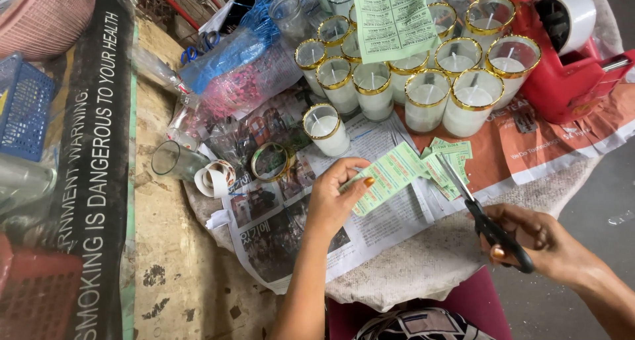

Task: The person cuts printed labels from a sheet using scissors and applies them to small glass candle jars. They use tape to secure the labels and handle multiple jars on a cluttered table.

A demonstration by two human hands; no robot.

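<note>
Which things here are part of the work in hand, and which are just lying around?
In use:
left hand holding the green label strip
right hand working the scissors
cut green labels

Lying about:
candle glasses
empty glass
red tape dispenser
tape roll
newspaper

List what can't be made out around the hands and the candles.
Head view only:
- Scissors: handles hidden in the right hand.
- Green label sheet: near edge covered by the left hand; its print too small.
- Back candle glasses: partly hidden by a second green sheet lying on them.
- Tape dispenser: cut off by the right edge.
- Pink basket: cut off at the top-left corner.
</note>
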